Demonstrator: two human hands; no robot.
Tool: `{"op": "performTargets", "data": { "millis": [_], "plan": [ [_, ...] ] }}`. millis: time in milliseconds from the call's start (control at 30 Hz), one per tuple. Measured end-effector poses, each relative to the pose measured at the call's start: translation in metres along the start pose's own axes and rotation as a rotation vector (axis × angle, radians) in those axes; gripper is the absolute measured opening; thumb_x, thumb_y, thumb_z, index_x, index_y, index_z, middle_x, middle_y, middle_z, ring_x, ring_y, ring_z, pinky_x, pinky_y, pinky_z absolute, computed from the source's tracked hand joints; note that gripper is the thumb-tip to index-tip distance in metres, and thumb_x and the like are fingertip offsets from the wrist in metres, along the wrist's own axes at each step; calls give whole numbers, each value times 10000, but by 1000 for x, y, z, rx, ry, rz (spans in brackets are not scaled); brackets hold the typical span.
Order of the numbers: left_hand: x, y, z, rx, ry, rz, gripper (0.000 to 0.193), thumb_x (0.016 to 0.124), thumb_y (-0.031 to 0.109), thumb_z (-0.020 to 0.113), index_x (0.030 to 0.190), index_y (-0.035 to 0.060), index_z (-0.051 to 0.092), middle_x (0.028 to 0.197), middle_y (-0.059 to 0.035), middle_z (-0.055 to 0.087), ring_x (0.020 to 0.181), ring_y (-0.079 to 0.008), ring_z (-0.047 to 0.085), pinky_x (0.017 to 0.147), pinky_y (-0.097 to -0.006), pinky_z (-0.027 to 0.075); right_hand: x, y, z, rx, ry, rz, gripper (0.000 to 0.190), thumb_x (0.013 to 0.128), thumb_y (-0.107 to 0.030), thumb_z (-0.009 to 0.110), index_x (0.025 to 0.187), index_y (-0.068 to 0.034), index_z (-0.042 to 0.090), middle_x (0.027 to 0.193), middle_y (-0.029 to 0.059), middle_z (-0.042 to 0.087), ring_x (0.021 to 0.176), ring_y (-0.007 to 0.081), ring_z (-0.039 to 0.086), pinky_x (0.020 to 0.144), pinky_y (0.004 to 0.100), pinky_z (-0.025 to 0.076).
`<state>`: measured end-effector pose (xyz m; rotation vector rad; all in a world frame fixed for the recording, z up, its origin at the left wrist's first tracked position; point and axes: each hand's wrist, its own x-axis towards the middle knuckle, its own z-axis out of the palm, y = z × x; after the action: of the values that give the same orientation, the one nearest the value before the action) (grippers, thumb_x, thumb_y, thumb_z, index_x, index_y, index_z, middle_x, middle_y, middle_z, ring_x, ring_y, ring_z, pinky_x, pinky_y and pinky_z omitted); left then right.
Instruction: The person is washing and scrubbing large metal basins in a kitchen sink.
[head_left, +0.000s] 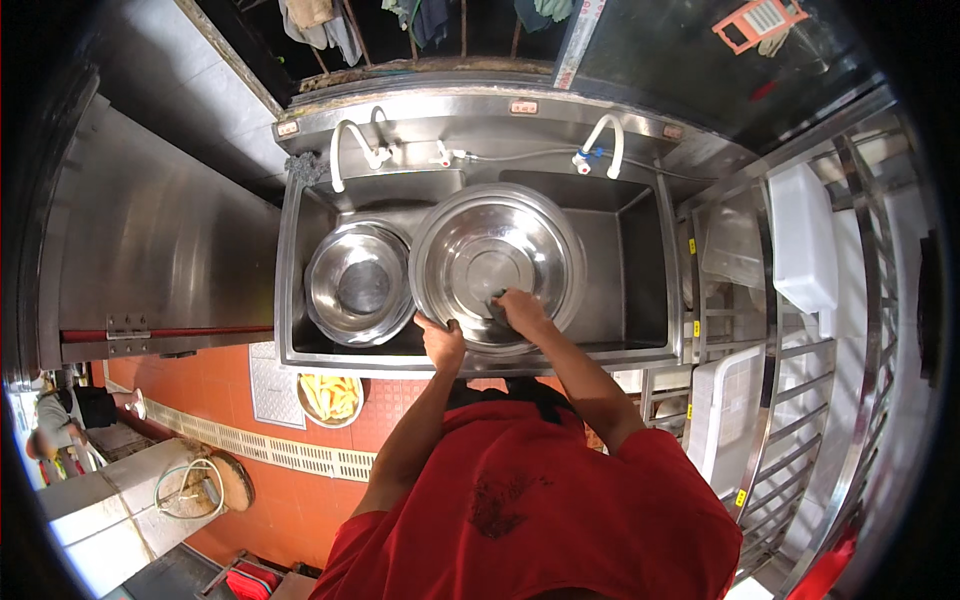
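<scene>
A large stainless steel basin (480, 247) rests over the divider of a double-bowl steel sink (626, 255), its open side facing me. My left hand (442, 341) grips the near-left rim, with the thumb on the inner side. Inside the basin, my right hand (525, 311) presses a small dark pad (496, 306) against the lower inner wall; the fingers mostly cover it, and its material is unclear. Left of the basin, a smaller steel bowl (360, 277) sits in the left sink bowl, apparently nested with others beneath it.
Two white gooseneck faucets (349, 146) arch over the sink's back. A dark steel wool scourer (304, 169) lies at the back-left corner. On the floor stands a bowl of yellow pieces (330, 397). Metal racks (795, 420) with white tubs flank my right. Another person (64, 420) is at far left.
</scene>
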<state>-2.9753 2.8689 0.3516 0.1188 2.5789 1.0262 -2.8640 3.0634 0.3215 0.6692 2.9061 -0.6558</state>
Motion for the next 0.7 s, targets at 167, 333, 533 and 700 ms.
{"op": "performTargets", "data": {
  "millis": [167, 333, 533, 700],
  "plan": [
    [-1, 1, 1, -19, -9, 22, 757, 957, 184, 723, 1519, 7, 249, 1024, -410, 739, 1020, -607, 727, 932, -657, 562, 4, -30, 10, -83, 12, -107, 173, 979, -122, 674, 1035, -82, 831, 1155, 213, 721, 1024, 402, 775, 872, 504, 647],
    [-4, -1, -1, -45, -16, 43, 820, 952, 176, 753, 1555, 4, 224, 1040, -402, 743, 1034, -595, 733, 939, -642, 568, 9, -42, 23, -49, 196, -233, 108, 907, -105, 706, 891, -55, 801, 1161, 188, 725, 995, 362, 773, 819, 478, 665],
    [-2, -5, -6, -42, -15, 8, 832, 956, 174, 780, 1553, 10, 225, 1065, -397, 747, 1056, -594, 732, 943, -635, 576, 34, -57, 25, -60, 140, -231, 127, 920, -122, 715, 957, -103, 835, 1213, 169, 735, 1007, 359, 773, 820, 451, 664],
    [-2, -1, -6, -73, -28, 28, 828, 942, 176, 775, 1543, 10, 231, 1069, -410, 738, 1057, -599, 728, 951, -647, 572, 65, -71, 19, -137, 104, -99, 236, 961, -164, 700, 1143, -185, 849, 1242, 130, 724, 1067, 350, 770, 894, 454, 652]
  ]
}}
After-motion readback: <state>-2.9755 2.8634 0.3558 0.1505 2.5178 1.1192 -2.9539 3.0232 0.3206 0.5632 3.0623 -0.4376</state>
